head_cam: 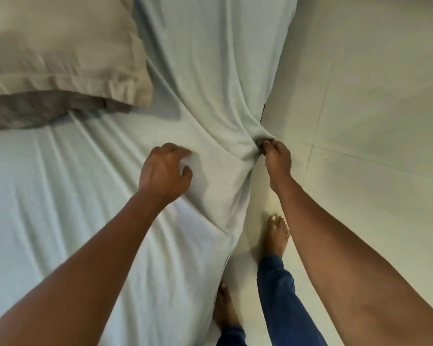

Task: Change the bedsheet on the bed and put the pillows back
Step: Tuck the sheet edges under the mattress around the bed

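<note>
A soft, pale green bedsheet (85,196) covers the bed, its wrinkles running near to far. The right hand (276,158) pinches bunched cloth at the bed's right edge; the left hand (164,171) presses down, fingers curled. A beige, rectangular pillow (55,46) lies far left.

Bedsheet (198,58): pale grey-green woven cloth, matt, soft; long shallow creases across the top of the bed, deeper folds gathered at its right edge, where the right hand (276,156) pinches a bunch of it.

Pillow (55,46): beige cloth case, matt, faintly slubbed, with a stitched flat border; lies at the bed's upper left corner.

Floor (373,108): large pale cream tiles, smooth, with a low sheen and thin grout lines; a few dark specks.

Trouser legs (278,290): dark blue cloth, matt, lightly wrinkled, at the bed's lower right edge.
</note>
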